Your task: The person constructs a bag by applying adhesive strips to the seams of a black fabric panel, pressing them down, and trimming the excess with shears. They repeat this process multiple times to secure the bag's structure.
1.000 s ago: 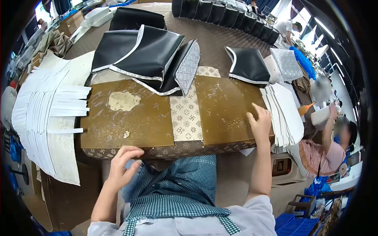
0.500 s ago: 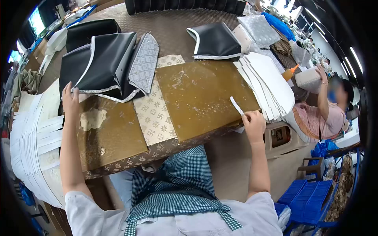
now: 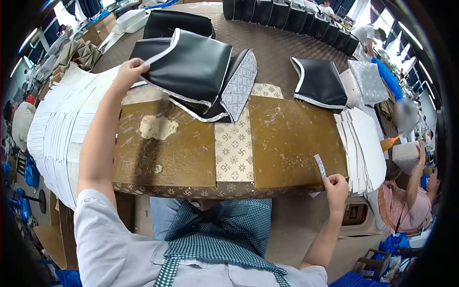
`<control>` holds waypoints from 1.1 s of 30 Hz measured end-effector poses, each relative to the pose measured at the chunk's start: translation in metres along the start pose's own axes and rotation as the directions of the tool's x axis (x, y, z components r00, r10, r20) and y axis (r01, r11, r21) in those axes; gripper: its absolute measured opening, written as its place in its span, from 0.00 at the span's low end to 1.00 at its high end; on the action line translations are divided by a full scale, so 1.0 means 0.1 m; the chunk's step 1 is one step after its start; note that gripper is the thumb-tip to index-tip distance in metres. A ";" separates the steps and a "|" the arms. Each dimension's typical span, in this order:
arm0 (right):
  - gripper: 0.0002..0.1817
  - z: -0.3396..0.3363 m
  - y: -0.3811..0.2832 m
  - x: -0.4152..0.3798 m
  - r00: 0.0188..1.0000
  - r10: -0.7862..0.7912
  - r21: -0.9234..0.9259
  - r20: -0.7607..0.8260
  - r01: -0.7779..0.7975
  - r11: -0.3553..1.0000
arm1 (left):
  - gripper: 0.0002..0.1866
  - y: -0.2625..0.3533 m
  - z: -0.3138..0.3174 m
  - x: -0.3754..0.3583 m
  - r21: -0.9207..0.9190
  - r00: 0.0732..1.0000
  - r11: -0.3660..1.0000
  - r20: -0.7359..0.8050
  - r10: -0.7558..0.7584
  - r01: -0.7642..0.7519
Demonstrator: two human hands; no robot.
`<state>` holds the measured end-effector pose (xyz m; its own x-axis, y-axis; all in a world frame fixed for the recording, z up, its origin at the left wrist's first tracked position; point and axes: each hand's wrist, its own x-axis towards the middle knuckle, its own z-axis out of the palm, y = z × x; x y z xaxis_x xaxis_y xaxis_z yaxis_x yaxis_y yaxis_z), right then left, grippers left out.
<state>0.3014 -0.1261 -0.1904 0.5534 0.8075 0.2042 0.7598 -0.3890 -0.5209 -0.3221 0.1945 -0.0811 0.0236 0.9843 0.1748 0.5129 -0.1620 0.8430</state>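
My left hand (image 3: 130, 72) is closed on the left corner of a black leather-like bag piece (image 3: 191, 64) with a white edge strip, holding that corner up from the table. Beneath its right side lies another black piece with a grey patterned lining panel (image 3: 240, 81). In my right hand (image 3: 337, 187), thumb and fingers pinch one end of a short, narrow patterned strip (image 3: 320, 166), which points up over the right brown board (image 3: 291, 143). A further black piece with white edging (image 3: 319, 82) rests at the back right, apart from both hands.
White strips (image 3: 57, 129) fan out at the table's left. White sheets (image 3: 366, 148) are stacked on the right, near an orange-tipped glue bottle (image 3: 388, 143). A row of black pieces (image 3: 287, 19) stands at the back. A person in pink (image 3: 406, 203) sits at the right.
My left hand has moved up and away from me, raising the black bag piece's corner. My right hand still pinches the strip. The camera view has shifted.
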 end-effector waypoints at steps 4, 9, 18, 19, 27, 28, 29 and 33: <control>0.08 -0.05 -0.44 -0.36 0.993 0.025 0.487 0.119 -0.080 0.870 | 0.13 0.97 0.11 -0.31 0.073 0.903 0.916 -0.154 0.401 -0.395; 0.08 0.02 -0.84 -0.87 0.955 -0.066 0.779 0.290 -0.195 0.597 | 0.11 1.86 0.30 -1.16 0.421 0.771 0.695 0.017 0.636 -0.583; 0.05 0.46 -1.77 -1.52 0.837 -0.460 0.953 0.298 -0.229 0.200 | 0.17 1.92 0.69 -2.09 0.336 0.815 0.753 0.363 0.452 -0.566; 0.05 0.50 -1.85 -1.55 0.831 -0.471 0.954 0.297 -0.233 0.192 | 0.19 1.92 0.64 -2.10 0.318 0.816 0.772 0.401 0.417 -0.550; 0.08 0.84 -2.14 -1.81 0.797 -0.495 0.938 0.347 -0.305 0.167 | 0.23 1.72 0.13 -2.06 0.052 0.643 0.829 0.659 0.390 -0.557; 0.08 0.85 -2.17 -1.83 0.791 -0.501 0.936 0.351 -0.308 0.168 | 0.21 1.74 0.11 -2.04 0.147 0.663 0.853 0.699 0.269 -0.501; 0.08 0.84 -2.20 -1.84 0.787 -0.505 0.935 0.354 -0.311 0.171 | 0.20 1.74 0.13 -2.05 0.156 0.681 0.858 0.682 0.265 -0.490; 0.08 0.87 -2.37 -1.85 0.803 -0.515 0.954 0.300 -0.259 0.151 | 0.19 1.77 0.23 -2.08 0.155 0.711 0.862 0.643 0.284 -0.484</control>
<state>-0.0109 -0.1440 -0.1766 -0.0490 0.9818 0.1835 -0.3541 0.1547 -0.9223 -0.2162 -0.0377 0.0197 0.7143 0.6989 0.0362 0.5633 -0.6048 0.5630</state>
